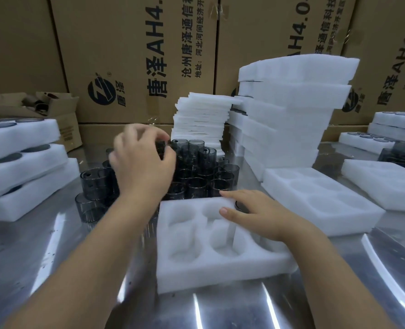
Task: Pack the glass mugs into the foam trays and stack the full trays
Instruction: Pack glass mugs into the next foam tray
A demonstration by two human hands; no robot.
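Note:
A white foam tray (211,267) with round cavities lies on the steel table in front of me. Behind it stands a cluster of dark smoky glass mugs (203,176), some stacked in two layers. My left hand (142,162) reaches over the cluster, and its curled fingers pinch a glass mug (160,146) in the upper layer; the hand is motion-blurred. My right hand (258,213) lies over the tray's far right cavity, fingers fairly straight. The dark rim of a mug (240,206) shows under it.
An empty foam tray (315,203) lies to the right, with a tall stack of trays (291,110) and thin foam sheets (201,115) behind. Filled trays are stacked at the left (21,167) and far right (396,125). Cardboard boxes (137,55) wall the back.

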